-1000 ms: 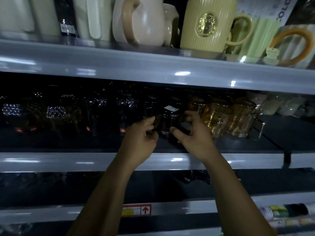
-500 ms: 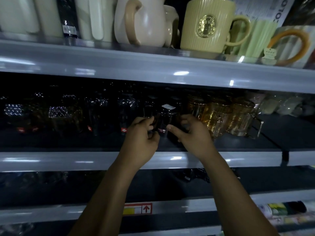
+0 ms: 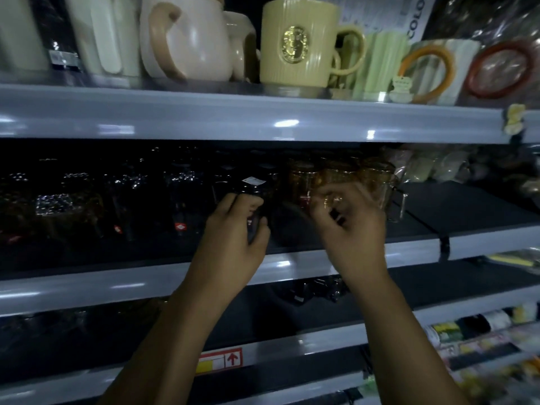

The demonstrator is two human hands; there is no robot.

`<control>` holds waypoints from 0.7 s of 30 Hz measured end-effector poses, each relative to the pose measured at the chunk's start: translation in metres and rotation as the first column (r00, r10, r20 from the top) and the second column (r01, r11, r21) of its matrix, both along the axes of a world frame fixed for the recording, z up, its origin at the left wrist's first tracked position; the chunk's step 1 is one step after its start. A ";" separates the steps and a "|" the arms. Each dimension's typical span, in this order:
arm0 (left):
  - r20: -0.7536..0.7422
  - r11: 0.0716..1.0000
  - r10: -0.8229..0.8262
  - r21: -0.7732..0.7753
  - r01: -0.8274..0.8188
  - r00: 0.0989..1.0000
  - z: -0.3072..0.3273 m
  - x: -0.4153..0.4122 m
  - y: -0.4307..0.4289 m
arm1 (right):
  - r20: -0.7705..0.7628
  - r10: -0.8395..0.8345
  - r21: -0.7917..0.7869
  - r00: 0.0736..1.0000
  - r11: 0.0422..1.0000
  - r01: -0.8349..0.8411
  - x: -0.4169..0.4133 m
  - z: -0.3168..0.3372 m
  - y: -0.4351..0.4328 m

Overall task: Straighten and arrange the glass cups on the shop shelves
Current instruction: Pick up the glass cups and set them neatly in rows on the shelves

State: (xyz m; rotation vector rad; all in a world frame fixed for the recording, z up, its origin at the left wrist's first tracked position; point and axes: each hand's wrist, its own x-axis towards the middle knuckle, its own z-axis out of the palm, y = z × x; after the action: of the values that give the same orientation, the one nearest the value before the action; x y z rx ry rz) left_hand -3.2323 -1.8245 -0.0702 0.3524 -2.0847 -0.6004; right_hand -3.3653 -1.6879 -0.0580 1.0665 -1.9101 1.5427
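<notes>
On the dim middle shelf [image 3: 415, 252] stands a row of dark glass cups [image 3: 181, 197] to the left and amber glass cups [image 3: 365, 176] to the right. My left hand [image 3: 233, 241] grips a dark glass cup [image 3: 257, 188] with a white sticker on top, fingers curled round its lower part. My right hand [image 3: 353, 229] has moved over to the amber cups, fingers curled against the nearest one [image 3: 336, 182]; the hand is blurred, so whether it holds that cup is unclear.
Ceramic mugs stand on the shelf above, among them a cream ribbed mug [image 3: 295, 42] and a beige jug [image 3: 187, 36]. More dark glassware [image 3: 318, 287] sits on the shelf below. Packaged goods [image 3: 482, 325] lie at lower right. The middle shelf's right end [image 3: 467, 206] is bare.
My right hand has left the dark cup and shifted right to the amber cups. My left hand stays on the dark cup, closing more around it.
</notes>
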 end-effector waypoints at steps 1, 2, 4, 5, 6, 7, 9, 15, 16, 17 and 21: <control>0.007 0.999 -0.032 -0.021 0.032 0.999 0.002 -0.004 0.005 | 0.055 -0.046 -0.070 0.997 0.996 0.050 -0.004 0.000 0.009; 0.017 0.998 -0.060 -0.035 0.060 0.998 0.003 -0.010 0.010 | 0.115 -0.085 -0.104 0.990 0.990 0.097 -0.008 0.000 0.016; 0.041 0.993 -0.116 -0.027 0.117 0.992 0.005 -0.024 0.018 | 0.205 -0.130 -0.027 0.970 0.990 0.138 -0.017 0.002 0.023; 0.054 0.989 -0.148 -0.001 0.148 0.988 0.005 -0.031 0.023 | 0.236 -0.139 0.062 0.962 0.990 0.128 -0.022 0.002 0.023; 0.069 0.984 -0.179 0.030 0.178 0.981 0.005 -0.038 0.027 | 0.268 -0.147 0.152 0.952 0.982 0.109 -0.027 0.001 0.021; 0.085 0.978 -0.205 0.057 0.201 0.975 0.004 -0.044 0.031 | 0.302 -0.155 0.224 0.941 0.971 0.088 -0.030 0.001 0.019; 0.117 0.967 -0.241 0.114 0.228 0.963 0.001 -0.056 0.039 | 0.329 -0.153 0.283 0.932 0.957 0.057 -0.036 0.000 0.014; 0.132 0.943 -0.245 0.261 0.205 0.961 -0.003 -0.072 0.057 | 0.258 -0.091 0.285 0.962 0.958 0.015 -0.050 -0.001 0.032; 0.129 0.940 -0.232 0.284 0.188 0.964 -0.001 -0.074 0.059 | 0.246 -0.071 0.265 0.967 0.964 0.003 -0.052 -0.002 0.038; 0.138 0.937 -0.221 0.305 0.171 0.966 0.002 -0.076 0.061 | 0.254 -0.033 0.247 0.967 0.968 -0.031 -0.053 -0.002 0.044; 0.192 0.847 -0.331 0.492 0.201 0.924 0.018 -0.089 0.076 | 0.336 0.146 0.156 0.931 0.966 -0.207 -0.060 0.003 0.062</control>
State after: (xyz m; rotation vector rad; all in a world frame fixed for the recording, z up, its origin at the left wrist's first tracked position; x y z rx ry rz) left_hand -3.3209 -1.7488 -0.0525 0.4346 -2.2537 -1.3001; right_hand -3.4258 -1.6257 -0.0548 1.1516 -2.2724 1.7523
